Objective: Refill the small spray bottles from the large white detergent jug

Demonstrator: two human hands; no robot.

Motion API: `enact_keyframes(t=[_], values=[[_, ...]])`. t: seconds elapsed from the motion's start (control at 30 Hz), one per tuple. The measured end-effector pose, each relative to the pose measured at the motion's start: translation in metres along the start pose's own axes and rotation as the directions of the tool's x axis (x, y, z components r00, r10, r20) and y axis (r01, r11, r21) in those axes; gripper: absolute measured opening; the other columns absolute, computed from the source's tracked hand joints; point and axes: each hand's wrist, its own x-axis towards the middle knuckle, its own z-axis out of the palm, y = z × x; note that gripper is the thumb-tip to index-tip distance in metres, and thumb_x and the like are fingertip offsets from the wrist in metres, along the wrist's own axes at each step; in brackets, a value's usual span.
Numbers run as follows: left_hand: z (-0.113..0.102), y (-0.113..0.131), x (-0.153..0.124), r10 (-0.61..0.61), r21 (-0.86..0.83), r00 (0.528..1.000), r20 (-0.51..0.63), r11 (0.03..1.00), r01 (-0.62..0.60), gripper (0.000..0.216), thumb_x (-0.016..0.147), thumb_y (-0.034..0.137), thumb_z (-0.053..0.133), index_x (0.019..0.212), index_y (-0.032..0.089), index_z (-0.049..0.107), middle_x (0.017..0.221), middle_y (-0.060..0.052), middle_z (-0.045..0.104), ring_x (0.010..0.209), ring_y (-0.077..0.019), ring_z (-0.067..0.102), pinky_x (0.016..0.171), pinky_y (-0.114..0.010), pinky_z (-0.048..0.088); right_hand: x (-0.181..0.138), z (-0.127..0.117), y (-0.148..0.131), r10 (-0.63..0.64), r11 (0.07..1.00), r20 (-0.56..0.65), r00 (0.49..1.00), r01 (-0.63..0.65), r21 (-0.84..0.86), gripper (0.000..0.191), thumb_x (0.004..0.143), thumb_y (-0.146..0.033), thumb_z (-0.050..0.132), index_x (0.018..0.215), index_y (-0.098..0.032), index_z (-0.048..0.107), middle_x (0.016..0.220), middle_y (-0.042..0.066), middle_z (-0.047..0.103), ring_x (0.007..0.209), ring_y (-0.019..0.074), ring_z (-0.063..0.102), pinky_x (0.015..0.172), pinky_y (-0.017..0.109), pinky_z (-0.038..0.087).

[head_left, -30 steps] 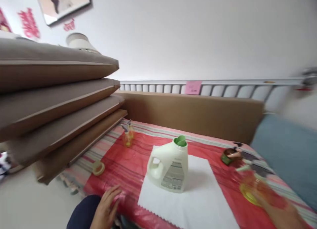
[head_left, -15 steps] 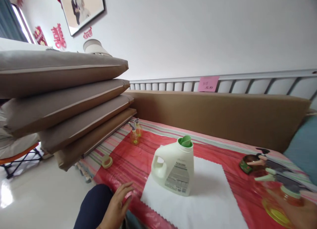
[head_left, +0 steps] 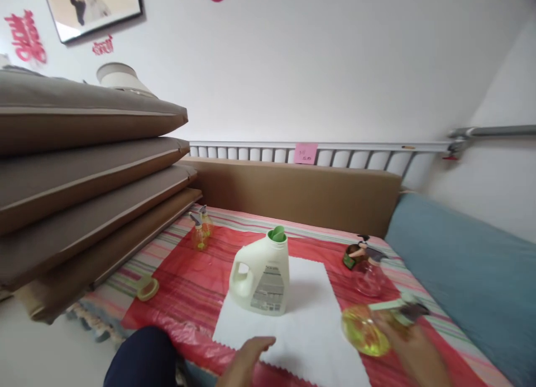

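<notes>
Around 4 o'clock, right hand (head_left: 412,345) grips a yellow bottle (head_left: 363,332), not upright yet; jug (head_left: 264,283) is standing, left hand (head_left: 247,360) loosely open, empty.

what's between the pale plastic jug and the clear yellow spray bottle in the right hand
In the head view, only a bare stretch of white zigzag-edged cloth separates the jug from the bottle.
</notes>
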Motion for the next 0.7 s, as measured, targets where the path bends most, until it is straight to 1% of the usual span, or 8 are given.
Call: enact_keyframes(t=[0.07,0.17,0.3,0.43,0.5,0.57,0.63,0.7], values=[[0.019,0.014,0.023,0.022,-0.063,0.999,0.039,0.998,-0.02,0.089,0.06,0.032,0.077,0.136,0.028,0.032,0.142,-0.012,0.035,0.129,-0.0301,0.033,0.105,-0.046,0.03,-0.033,0.009,-0.028,0.049,0.993,0.109,0.993,-0.06,0.103,0.046,0.05,-0.053,0.065,0.085,-0.023,0.059,0.083,0.015,0.069,0.081,0.0323,0.064,0.072,0.04,0.046],[0.041,0.036,0.045,0.016,-0.167,0.999,-0.031,0.986,-0.021,0.105,0.05,0.027,0.082,0.139,0.025,0.026,0.145,-0.014,0.028,0.132,-0.0344,0.026,0.105,-0.051,0.028,-0.085,0.026,-0.073,-0.045,0.966,0.288,0.957,-0.032,0.256,0.051,0.055,-0.047,0.064,0.097,-0.018,0.057,0.093,0.012,0.069,0.087,0.0303,0.063,0.077,0.038,0.048],[0.044,0.055,0.043,0.037,-0.427,0.999,-0.037,0.903,-0.049,0.086,0.059,0.029,0.078,0.133,0.023,0.035,0.131,-0.016,0.048,0.118,-0.0317,0.047,0.097,-0.044,0.042,-0.136,0.05,-0.119,-0.12,0.976,0.361,0.925,0.043,0.215,0.048,0.057,-0.033,0.067,0.102,-0.017,0.058,0.093,0.011,0.068,0.085,0.0293,0.062,0.078,0.039,0.047],[0.021,0.054,0.028,-0.032,-0.367,0.984,-0.175,0.929,-0.036,0.076,0.058,0.031,0.076,0.125,0.02,0.041,0.121,-0.014,0.057,0.111,-0.0309,0.054,0.093,-0.041,0.046,-0.153,0.066,-0.133,-0.308,0.886,0.355,0.883,0.13,0.445,0.055,0.061,-0.029,0.07,0.113,-0.02,0.056,0.115,0.01,0.06,0.108,0.0278,0.052,0.095,0.039,0.037],[0.007,0.052,0.022,-0.055,-0.324,0.959,-0.276,0.945,-0.039,0.081,0.055,0.033,0.076,0.125,0.018,0.037,0.122,-0.015,0.054,0.111,-0.031,0.053,0.093,-0.041,0.046,-0.157,0.074,-0.13,-0.312,0.77,0.367,0.876,0.007,0.639,0.054,0.069,-0.038,0.066,0.119,-0.022,0.052,0.126,0.009,0.053,0.117,0.0248,0.046,0.099,0.038,0.034],[-0.003,0.051,0.018,-0.057,-0.313,0.942,-0.332,0.948,-0.053,0.083,0.055,0.036,0.075,0.125,0.016,0.034,0.121,-0.016,0.054,0.111,-0.0303,0.053,0.093,-0.041,0.046,-0.164,0.084,-0.124,-0.19,0.615,0.44,0.878,-0.242,0.75,0.053,0.077,-0.051,0.056,0.121,-0.023,0.049,0.129,0.009,0.051,0.119,0.0234,0.045,0.096,0.038,0.037],[-0.005,0.05,0.015,-0.052,-0.298,0.943,-0.328,0.953,-0.051,0.084,0.056,0.038,0.075,0.125,0.016,0.033,0.119,-0.015,0.055,0.111,-0.0302,0.053,0.094,-0.043,0.045,-0.174,0.095,-0.118,-0.115,0.405,0.607,0.786,-0.521,0.751,0.06,0.078,-0.061,0.048,0.123,-0.022,0.047,0.126,0.01,0.054,0.114,0.0238,0.05,0.089,0.039,0.042],[-0.002,0.047,0.013,-0.045,-0.275,0.954,-0.295,0.961,-0.039,0.089,0.055,0.041,0.076,0.128,0.016,0.032,0.12,-0.016,0.055,0.112,-0.0311,0.053,0.095,-0.044,0.044,-0.185,0.103,-0.112,-0.188,0.213,0.748,0.637,-0.717,0.664,0.067,0.075,-0.068,0.043,0.122,-0.021,0.049,0.118,0.011,0.059,0.105,0.0249,0.056,0.08,0.038,0.047]])
